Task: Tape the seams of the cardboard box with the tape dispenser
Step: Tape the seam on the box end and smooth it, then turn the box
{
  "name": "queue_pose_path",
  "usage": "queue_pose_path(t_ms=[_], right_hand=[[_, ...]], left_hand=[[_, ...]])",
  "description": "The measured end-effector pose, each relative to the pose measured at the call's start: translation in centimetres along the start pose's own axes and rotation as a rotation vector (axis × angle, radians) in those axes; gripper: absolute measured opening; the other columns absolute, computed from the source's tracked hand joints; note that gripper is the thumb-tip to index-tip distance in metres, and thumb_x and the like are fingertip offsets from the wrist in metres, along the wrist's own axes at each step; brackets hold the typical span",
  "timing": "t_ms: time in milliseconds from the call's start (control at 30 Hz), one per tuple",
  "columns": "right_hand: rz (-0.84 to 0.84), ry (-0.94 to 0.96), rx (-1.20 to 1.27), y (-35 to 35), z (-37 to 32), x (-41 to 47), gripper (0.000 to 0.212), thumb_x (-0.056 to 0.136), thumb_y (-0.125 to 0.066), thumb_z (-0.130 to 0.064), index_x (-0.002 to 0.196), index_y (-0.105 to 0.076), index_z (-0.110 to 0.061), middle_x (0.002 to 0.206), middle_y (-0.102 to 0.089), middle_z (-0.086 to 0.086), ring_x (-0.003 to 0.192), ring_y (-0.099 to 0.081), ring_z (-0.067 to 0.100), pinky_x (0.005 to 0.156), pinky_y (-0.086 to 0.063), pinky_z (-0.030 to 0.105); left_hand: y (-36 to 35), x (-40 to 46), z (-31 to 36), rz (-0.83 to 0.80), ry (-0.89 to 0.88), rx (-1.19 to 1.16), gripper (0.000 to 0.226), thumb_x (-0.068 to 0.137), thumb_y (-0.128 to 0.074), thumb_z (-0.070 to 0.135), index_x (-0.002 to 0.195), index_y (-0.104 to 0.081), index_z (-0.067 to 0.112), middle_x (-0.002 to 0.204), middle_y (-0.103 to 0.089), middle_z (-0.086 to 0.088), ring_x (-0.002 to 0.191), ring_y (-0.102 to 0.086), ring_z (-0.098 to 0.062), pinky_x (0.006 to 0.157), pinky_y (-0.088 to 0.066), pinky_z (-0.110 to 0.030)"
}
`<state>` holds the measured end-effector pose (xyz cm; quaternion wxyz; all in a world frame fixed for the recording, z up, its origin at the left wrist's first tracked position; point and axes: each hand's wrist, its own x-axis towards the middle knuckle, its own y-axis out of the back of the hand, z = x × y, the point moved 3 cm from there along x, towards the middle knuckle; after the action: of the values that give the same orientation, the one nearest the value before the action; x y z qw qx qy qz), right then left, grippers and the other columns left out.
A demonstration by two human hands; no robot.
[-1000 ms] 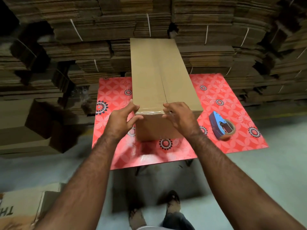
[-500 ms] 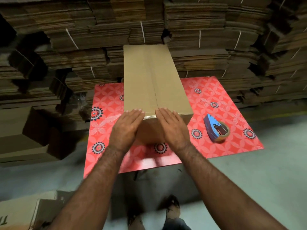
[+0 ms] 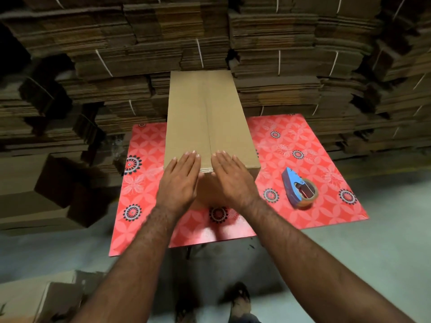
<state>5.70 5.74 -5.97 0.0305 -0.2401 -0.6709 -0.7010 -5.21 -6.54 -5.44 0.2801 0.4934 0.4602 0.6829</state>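
Observation:
A long brown cardboard box point(image 3: 205, 117) lies on a red patterned table point(image 3: 303, 145), its top centre seam running away from me. Clear tape shows on the seam at the near edge. My left hand point(image 3: 180, 180) lies flat on the near end of the box top, left of the seam, fingers straight. My right hand point(image 3: 229, 177) lies flat on the same end, right of the seam, fingers straight. The blue tape dispenser point(image 3: 299, 188) with its brown tape roll rests on the table to the right of the box, untouched.
Tall stacks of flattened cardboard point(image 3: 279, 54) bundled with white straps fill the back and both sides. Folded boxes point(image 3: 42, 197) sit low at left, more cardboard point(image 3: 42, 299) at the bottom left. My feet point(image 3: 240, 301) stand on grey floor below the table's near edge.
Both hands went from curled fingers gripping the box's near edge to lying flat, then slid a little farther onto the box top. The dispenser has not moved.

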Motion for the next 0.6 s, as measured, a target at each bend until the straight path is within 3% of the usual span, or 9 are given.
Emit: queue_pose_path(t_ms=[133, 267, 333, 433, 533, 600], right_hand=[[0.033, 0.002, 0.041, 0.0, 3.1, -0.9, 0.051, 0.087, -0.058, -0.007, 0.138, -0.056, -0.006, 0.141, -0.057, 0.012, 0.131, -0.054, 0.027, 0.111, -0.033, 0.038], [0.047, 0.001, 0.067, 0.5, 6.5, -2.3, 0.046, 0.097, -0.045, -0.007, 0.142, -0.053, -0.01, 0.144, -0.055, 0.011, 0.133, -0.051, 0.027, 0.111, -0.038, 0.041], [0.008, -0.06, 0.128, 1.1, 8.0, -3.3, 0.047, 0.1, -0.042, -0.012, 0.146, -0.048, -0.015, 0.151, -0.048, 0.006, 0.135, -0.05, 0.025, 0.102, -0.049, 0.043], [-0.011, -0.183, 0.189, 2.1, 9.0, -4.0, 0.046, 0.104, -0.036, -0.025, 0.15, -0.043, -0.023, 0.156, -0.041, -0.002, 0.116, -0.064, 0.028, 0.075, -0.059, 0.042], [-0.012, -0.151, 0.193, 2.1, 8.9, -3.9, 0.043, 0.1, -0.048, -0.013, 0.143, -0.051, -0.008, 0.149, -0.049, 0.013, 0.128, -0.055, 0.034, 0.093, -0.054, 0.049], [-0.047, -0.132, 0.205, 2.3, 8.8, -3.4, 0.043, 0.102, -0.041, -0.025, 0.139, -0.053, -0.007, 0.145, -0.053, 0.013, 0.134, -0.05, 0.032, 0.099, -0.05, 0.048]], left_hand=[[0.0, 0.0, -0.8, 0.027, -0.02, 0.038, 0.045, 0.096, -0.057, 0.019, 0.14, -0.052, 0.009, 0.147, -0.052, -0.008, 0.135, -0.049, -0.025, 0.109, -0.037, -0.045], [-0.4, -0.1, -1.1, 0.063, -0.005, -0.004, 0.044, 0.098, -0.06, 0.022, 0.14, -0.053, 0.013, 0.147, -0.052, -0.005, 0.136, -0.048, -0.023, 0.11, -0.036, -0.044], [-0.6, -0.1, -1.6, 0.056, -0.007, -0.033, 0.045, 0.097, -0.063, 0.02, 0.141, -0.053, 0.013, 0.147, -0.052, -0.004, 0.137, -0.047, -0.022, 0.109, -0.036, -0.043], [-0.7, -0.1, -2.2, -0.004, -0.02, -0.076, 0.052, 0.093, -0.066, 0.016, 0.143, -0.05, 0.014, 0.149, -0.049, -0.003, 0.139, -0.044, -0.022, 0.109, -0.036, -0.044], [-0.1, -0.4, -1.7, -0.06, 0.022, -0.098, 0.048, 0.1, -0.049, 0.028, 0.146, -0.047, 0.015, 0.152, -0.046, -0.003, 0.141, -0.041, -0.023, 0.112, -0.034, -0.046], [0.8, -0.4, -0.9, -0.078, 0.079, -0.093, 0.051, 0.101, -0.039, 0.04, 0.144, -0.05, 0.015, 0.151, -0.048, -0.003, 0.141, -0.042, -0.022, 0.114, -0.033, -0.046]])
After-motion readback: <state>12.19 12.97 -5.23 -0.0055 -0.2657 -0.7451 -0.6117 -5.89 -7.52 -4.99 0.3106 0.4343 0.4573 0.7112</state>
